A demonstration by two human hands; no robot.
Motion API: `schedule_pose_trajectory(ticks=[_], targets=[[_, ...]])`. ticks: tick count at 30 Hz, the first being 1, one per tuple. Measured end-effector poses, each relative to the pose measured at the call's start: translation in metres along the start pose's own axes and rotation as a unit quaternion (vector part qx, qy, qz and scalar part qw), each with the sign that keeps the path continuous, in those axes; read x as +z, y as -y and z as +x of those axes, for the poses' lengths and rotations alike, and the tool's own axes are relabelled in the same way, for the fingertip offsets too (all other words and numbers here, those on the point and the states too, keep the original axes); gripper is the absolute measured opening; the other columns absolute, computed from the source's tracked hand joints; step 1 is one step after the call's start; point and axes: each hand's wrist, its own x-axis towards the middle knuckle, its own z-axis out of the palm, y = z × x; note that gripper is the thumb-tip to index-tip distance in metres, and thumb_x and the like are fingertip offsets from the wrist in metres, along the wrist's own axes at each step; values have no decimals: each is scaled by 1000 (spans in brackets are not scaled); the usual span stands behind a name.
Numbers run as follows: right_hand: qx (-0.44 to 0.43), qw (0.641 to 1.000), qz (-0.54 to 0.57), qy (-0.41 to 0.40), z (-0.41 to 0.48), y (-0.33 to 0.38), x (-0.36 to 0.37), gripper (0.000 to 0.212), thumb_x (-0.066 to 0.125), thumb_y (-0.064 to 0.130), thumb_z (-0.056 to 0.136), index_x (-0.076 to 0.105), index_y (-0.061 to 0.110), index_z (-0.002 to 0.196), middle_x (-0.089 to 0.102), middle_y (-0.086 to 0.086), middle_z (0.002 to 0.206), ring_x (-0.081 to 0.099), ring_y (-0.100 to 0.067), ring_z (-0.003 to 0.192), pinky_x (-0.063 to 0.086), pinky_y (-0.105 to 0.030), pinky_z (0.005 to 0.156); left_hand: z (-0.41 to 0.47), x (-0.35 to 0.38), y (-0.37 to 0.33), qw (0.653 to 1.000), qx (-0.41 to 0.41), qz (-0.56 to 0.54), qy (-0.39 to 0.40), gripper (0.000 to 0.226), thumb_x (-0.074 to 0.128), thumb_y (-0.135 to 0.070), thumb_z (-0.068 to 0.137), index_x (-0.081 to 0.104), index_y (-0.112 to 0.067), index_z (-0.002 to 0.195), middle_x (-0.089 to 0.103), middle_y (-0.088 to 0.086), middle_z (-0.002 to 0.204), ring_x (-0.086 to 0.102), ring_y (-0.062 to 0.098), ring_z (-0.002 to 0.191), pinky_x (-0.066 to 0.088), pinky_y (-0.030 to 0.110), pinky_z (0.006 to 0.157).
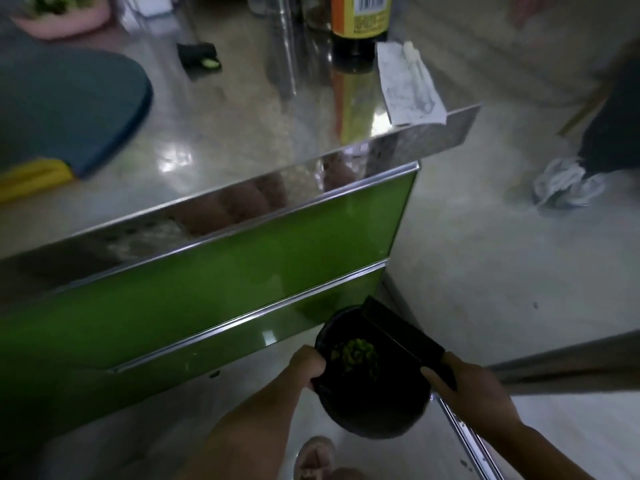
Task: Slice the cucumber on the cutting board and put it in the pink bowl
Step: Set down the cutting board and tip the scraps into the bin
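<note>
The pink bowl (69,22) with green cucumber pieces stands at the counter's far left corner. The blue-grey cutting board (69,98) lies at the left, its top bare in view. A dark cucumber end piece (201,57) rests on the counter beyond it. Below the counter, my left hand (310,363) grips the rim of a black round container (381,407) holding green scraps (356,355). My right hand (474,389) holds a black cleaver (398,327), its blade laid over the container's rim.
The steel counter (242,133) carries a dark sauce bottle (360,22) and a crumpled paper wrapper (408,84) near its right edge. Green cabinet fronts (207,271) drop below. Another person's white shoe (568,185) stands on the floor at right.
</note>
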Motion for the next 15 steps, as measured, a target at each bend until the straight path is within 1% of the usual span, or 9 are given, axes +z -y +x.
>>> schedule_pose_trajectory(ticks=[2, 4, 6, 8, 9, 10, 12, 14, 15], targets=[[-20, 999, -13, -36, -23, 11, -20, 30, 49, 59, 86, 48, 29, 83, 46, 12, 54, 59, -12, 58, 33, -12, 45, -34, -18, 0, 1000, -1, -7, -3, 24, 49, -2, 89, 58, 8, 109, 63, 23, 94, 67, 38, 84, 58, 45, 69], [-49, 996, -9, -71, -46, 20, -41, 35, 49, 59, 87, 56, 25, 82, 48, 11, 52, 60, -12, 53, 27, -10, 42, -67, -38, 1, 1000, -3, -25, 7, 19, 49, 5, 87, 58, 8, 104, 57, 18, 80, 65, 37, 82, 57, 42, 67], [-76, 995, 21, -55, -65, 30, -61, 39, 41, 64, 85, 56, 29, 83, 50, 12, 52, 57, -6, 50, 26, -9, 41, -99, -57, 2, 999, -6, -35, 20, 15, 50, 11, 83, 58, 6, 94, 56, 19, 79, 65, 40, 85, 57, 44, 66], [-103, 992, 51, -48, -84, 47, -85, 30, 40, 65, 83, 49, 37, 86, 39, 21, 51, 53, -1, 56, 29, -3, 44, -130, -75, 3, 998, -2, -41, 40, 18, 50, 13, 80, 58, 5, 95, 57, 19, 83, 64, 40, 87, 57, 45, 67], [-117, 990, 60, -55, -92, 56, -97, 26, 40, 64, 84, 46, 39, 88, 35, 23, 50, 50, 4, 57, 29, 0, 46, -146, -83, 3, 998, 2, -39, 50, 21, 49, 13, 79, 57, 5, 97, 56, 17, 82, 64, 37, 83, 56, 43, 66], [-128, 987, 66, -66, -100, 65, -108, 25, 38, 65, 85, 44, 41, 90, 36, 23, 50, 49, 7, 56, 30, 1, 47, -161, -91, 3, 998, 5, -33, 61, 19, 49, 12, 79, 57, 2, 93, 56, 14, 80, 63, 33, 77, 56, 41, 63], [-137, 985, 70, -72, -113, 91, -135, 30, 30, 67, 88, 43, 41, 92, 47, 17, 54, 54, -1, 58, 32, -8, 48, -190, -106, 4, 997, 7, -23, 69, 16, 50, 10, 79, 55, -5, 79, 55, 12, 75, 64, 32, 73, 55, 38, 60], [-153, 981, 77, -94, -119, 118, -158, 38, 27, 64, 91, 46, 32, 97, 59, 9, 63, 57, -13, 63, 31, -16, 50, -221, -125, 3, 998, 5, -7, 66, 16, 52, 7, 79, 53, -8, 72, 55, 10, 71, 66, 38, 89, 54, 30, 51], [-168, 977, 76, -108, -121, 135, -171, 40, 28, 61, 92, 47, 27, 99, 61, 5, 67, 58, -15, 61, 31, -18, 52, -237, -134, 2, 998, 5, -2, 60, 18, 54, 5, 81, 52, -9, 70, 55, 8, 69, 65, 38, 96, 51, 24, 45]])
